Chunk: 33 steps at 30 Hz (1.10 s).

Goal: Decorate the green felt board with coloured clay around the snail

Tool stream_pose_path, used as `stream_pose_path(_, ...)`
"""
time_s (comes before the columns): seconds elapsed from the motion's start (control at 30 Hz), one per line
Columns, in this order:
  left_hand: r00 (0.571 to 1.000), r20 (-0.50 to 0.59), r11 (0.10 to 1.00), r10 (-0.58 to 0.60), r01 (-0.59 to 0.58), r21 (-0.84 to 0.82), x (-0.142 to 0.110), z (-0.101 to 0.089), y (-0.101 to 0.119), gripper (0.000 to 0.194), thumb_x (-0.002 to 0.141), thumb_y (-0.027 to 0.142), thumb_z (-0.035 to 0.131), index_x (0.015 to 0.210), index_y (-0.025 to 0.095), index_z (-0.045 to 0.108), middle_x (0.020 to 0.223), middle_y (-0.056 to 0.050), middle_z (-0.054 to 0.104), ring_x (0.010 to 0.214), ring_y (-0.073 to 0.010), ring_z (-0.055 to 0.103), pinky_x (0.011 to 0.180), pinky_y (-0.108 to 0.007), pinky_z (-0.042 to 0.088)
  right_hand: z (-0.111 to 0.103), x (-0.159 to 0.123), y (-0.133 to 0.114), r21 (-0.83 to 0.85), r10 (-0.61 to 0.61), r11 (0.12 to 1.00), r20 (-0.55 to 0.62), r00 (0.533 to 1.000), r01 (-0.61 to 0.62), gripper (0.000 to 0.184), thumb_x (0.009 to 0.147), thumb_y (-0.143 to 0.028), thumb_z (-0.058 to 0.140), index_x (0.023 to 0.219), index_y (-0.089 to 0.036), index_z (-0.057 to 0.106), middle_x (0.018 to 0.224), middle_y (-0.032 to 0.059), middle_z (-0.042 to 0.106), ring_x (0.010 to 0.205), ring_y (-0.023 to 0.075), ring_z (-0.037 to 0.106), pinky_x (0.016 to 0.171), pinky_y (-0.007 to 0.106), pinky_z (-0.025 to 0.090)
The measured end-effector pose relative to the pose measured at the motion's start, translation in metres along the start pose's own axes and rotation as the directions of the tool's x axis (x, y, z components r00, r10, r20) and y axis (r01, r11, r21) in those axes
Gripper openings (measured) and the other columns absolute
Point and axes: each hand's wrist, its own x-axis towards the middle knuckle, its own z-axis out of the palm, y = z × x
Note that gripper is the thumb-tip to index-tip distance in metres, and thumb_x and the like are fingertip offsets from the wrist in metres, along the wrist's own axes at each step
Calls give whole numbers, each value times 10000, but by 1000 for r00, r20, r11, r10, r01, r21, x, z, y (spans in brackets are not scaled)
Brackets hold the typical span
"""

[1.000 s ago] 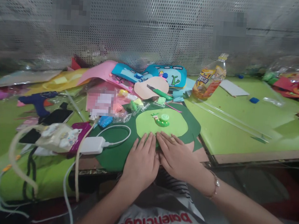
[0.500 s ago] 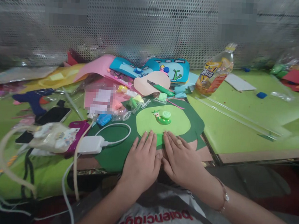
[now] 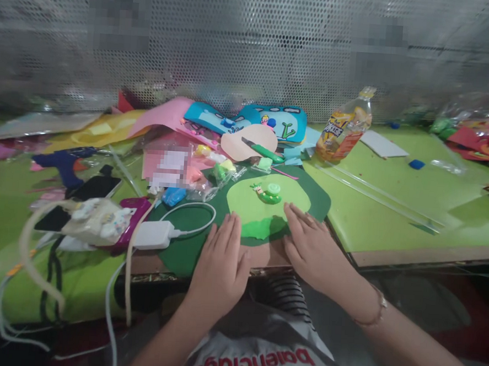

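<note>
My left hand [image 3: 222,259] lies flat with its fingers stretched out, its tips at the left edge of a bright green clay strip [image 3: 262,228]. On the other side of that strip, my right hand [image 3: 313,245] rests with fingers extended over the paper's right part. The strip is spread thin along the lower edge of a light green paper oval [image 3: 239,199]. A small green clay snail [image 3: 271,193] sits on the oval, beyond my fingertips. Under the oval is a dark green sheet [image 3: 321,190]. Neither hand grips anything.
A green craft knife [image 3: 265,151] lies on a beige paper piece [image 3: 234,141] behind the snail. Left are a white adapter [image 3: 154,235] with cables, a phone [image 3: 97,188] and a blue glue gun [image 3: 65,165]. A plastic bottle [image 3: 343,128] stands at the back right.
My hands have moved apart, left hand to the left and right hand to the right, uncovering the bright green clay strip between them. The snail stays on the oval.
</note>
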Motion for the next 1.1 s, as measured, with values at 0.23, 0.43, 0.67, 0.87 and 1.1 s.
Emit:
stream_pose_path(0.23,995,86,995,51,-58,79,-3,5,3,484,900,298,383,1302,49,491,1369,-128,495,1252,-292,470,1019,-464,403,7,10,-34,91,-176,981,17,984,174,522,906,-197,303,1368,34,379,1389,207,452,1307,286,394,1061,434,368)
stream_pose_path(0.43,995,72,994,64,-70,89,-4,7,-1,484,890,272,357,1299,58,503,1370,-107,494,1252,-279,475,1011,-447,411,11,10,-44,73,-119,991,76,990,113,567,930,-296,320,1376,52,365,1417,238,395,1328,310,356,1076,441,347)
stream_pose_path(0.67,996,61,993,70,-75,90,-6,7,-2,503,889,302,364,1301,49,500,1375,-104,486,1248,-282,479,1010,-445,407,16,7,-39,47,-76,996,82,994,72,651,924,-397,356,1364,84,362,1408,273,384,1320,338,359,1064,457,359)
stream_pose_path(0.87,996,64,992,69,-75,98,-6,6,-2,505,901,332,371,1302,53,500,1373,-111,487,1242,-285,485,1001,-445,413,20,0,-36,25,-61,998,57,997,59,673,928,-423,334,1368,87,353,1400,275,397,1313,339,370,1056,460,370)
stream_pose_path(1.1,996,58,993,67,-72,98,-4,5,-1,489,897,324,396,1288,53,511,1353,-116,510,1236,-286,492,991,-444,425,19,-4,-29,-31,-30,999,19,999,31,665,928,-412,315,1341,105,386,1367,283,438,1302,344,385,1059,452,365)
